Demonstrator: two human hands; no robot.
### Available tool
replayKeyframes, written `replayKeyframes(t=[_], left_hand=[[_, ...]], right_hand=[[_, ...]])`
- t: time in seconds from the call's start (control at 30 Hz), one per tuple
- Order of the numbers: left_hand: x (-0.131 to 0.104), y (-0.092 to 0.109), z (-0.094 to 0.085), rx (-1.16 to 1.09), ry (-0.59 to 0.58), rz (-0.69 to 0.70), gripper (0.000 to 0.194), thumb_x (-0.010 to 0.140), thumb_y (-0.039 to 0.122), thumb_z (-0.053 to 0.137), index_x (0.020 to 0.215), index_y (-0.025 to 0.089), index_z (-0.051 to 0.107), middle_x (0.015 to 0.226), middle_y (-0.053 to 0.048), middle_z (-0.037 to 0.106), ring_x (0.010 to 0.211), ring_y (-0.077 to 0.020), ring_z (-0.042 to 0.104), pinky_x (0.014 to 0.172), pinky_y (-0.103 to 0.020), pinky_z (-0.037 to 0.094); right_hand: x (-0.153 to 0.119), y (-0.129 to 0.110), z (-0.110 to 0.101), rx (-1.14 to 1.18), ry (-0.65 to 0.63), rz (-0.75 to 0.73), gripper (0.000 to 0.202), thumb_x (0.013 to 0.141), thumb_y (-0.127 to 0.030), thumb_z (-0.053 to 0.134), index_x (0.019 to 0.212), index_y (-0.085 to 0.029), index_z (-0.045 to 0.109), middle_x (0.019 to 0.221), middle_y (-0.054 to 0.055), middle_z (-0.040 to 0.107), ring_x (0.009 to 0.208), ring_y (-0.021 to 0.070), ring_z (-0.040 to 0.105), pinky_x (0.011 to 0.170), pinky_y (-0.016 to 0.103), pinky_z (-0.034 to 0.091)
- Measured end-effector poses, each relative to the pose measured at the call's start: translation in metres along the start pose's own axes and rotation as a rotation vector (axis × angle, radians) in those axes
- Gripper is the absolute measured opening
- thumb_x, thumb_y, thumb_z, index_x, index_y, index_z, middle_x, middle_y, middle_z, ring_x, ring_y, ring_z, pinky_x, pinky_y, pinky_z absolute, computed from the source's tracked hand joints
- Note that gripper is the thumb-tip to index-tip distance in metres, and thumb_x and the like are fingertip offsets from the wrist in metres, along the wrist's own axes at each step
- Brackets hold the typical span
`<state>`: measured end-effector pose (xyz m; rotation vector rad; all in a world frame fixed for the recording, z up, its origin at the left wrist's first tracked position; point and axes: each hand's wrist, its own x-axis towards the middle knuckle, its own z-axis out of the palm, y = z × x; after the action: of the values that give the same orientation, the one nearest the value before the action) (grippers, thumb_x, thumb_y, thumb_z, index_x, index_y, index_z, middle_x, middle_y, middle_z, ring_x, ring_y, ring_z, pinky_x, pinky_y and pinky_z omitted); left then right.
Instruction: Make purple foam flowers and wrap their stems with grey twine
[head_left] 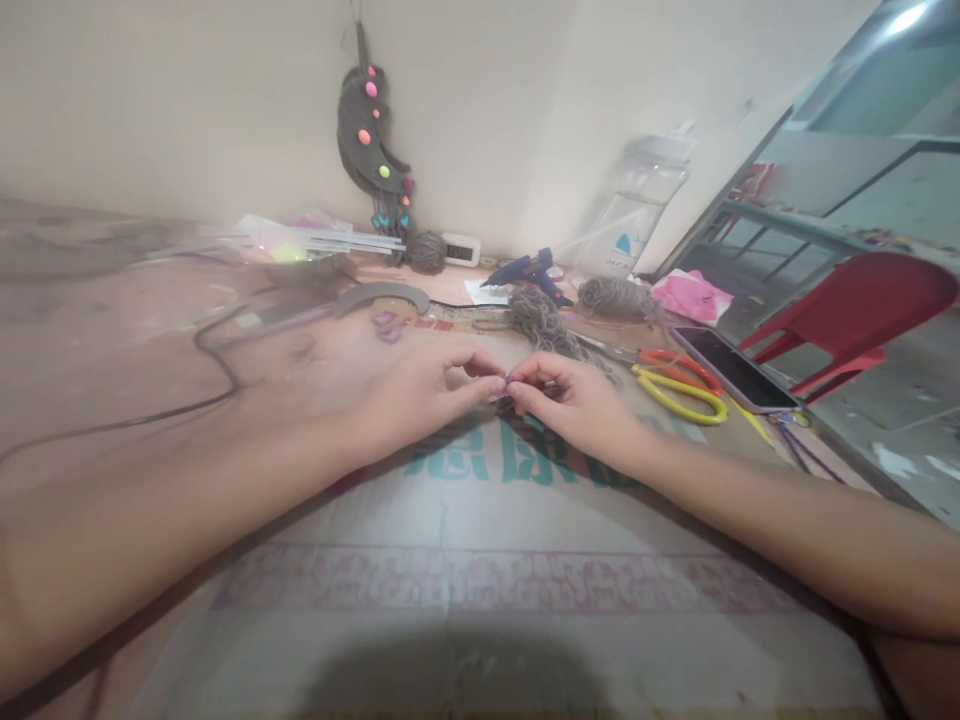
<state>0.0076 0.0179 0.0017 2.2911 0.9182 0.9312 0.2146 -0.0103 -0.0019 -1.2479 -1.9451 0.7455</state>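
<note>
My left hand (439, 385) and my right hand (566, 395) meet over the middle of the work surface, thumbs and forefingers pinched together. Between their fingertips is a small purple piece (508, 379), mostly covered; its kind is too small to make out. Grey yarn (540, 318) lies in a loose tangle just behind my right hand, and some dark strands show under the fingers. To the right of that hand rest scissors (679, 392) with orange and yellow handles. A few purple scraps (388, 325) lie behind my left hand.
A blue glue gun (529, 272), yarn balls (428, 252) and a water bottle (637, 205) stand along the wall. A phone (739, 370) lies at the right edge. One black cord (217, 345) runs across the left side. A crescent decoration (364, 130) hangs above.
</note>
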Motion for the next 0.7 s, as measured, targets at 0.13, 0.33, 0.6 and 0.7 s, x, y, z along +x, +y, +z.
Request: replayKeyframes(t=[0.13,0.33,0.6,0.7], left_hand=[[0.0001,-0.0021,0.001,0.012,0.003,0.005,0.018,0.091,0.033,0.06,0.084,0.019,0.07,0.086,-0.001,0.073,0.084,-0.0169,0.065,0.081,-0.03,0.048],[-0.0007,-0.0009,-0.001,-0.012,-0.025,0.014,0.026,0.096,0.035,0.052,0.084,0.018,0.069,0.084,-0.001,0.072,0.082,-0.0172,0.064,0.078,-0.029,0.047],[0.0019,-0.001,0.0009,-0.027,-0.028,-0.024,0.023,0.092,0.038,0.057,0.09,0.02,0.071,0.09,-0.001,0.074,0.087,-0.0182,0.065,0.081,-0.03,0.047],[0.002,0.0017,0.0013,-0.025,-0.024,-0.071,0.02,0.088,0.037,0.06,0.083,0.02,0.07,0.085,-0.001,0.073,0.083,-0.0183,0.065,0.079,-0.031,0.048]], right_hand=[[-0.0014,0.0007,0.0014,-0.004,-0.003,-0.017,0.014,0.088,-0.034,0.06,0.084,-0.021,0.064,0.067,-0.002,0.065,0.058,0.0121,0.059,0.055,0.025,0.047],[-0.0011,-0.0011,0.0003,-0.029,-0.002,-0.013,0.013,0.088,-0.033,0.06,0.084,-0.021,0.063,0.066,-0.002,0.065,0.058,0.0125,0.059,0.055,0.025,0.047],[0.0007,-0.0013,-0.0007,-0.009,0.015,-0.001,0.012,0.089,-0.032,0.059,0.085,-0.021,0.062,0.065,-0.003,0.065,0.058,0.0122,0.059,0.056,0.024,0.045],[0.0001,0.0001,-0.0007,0.006,-0.007,-0.015,0.016,0.091,-0.035,0.059,0.086,-0.021,0.061,0.069,-0.002,0.065,0.062,0.0132,0.06,0.059,0.026,0.047]])
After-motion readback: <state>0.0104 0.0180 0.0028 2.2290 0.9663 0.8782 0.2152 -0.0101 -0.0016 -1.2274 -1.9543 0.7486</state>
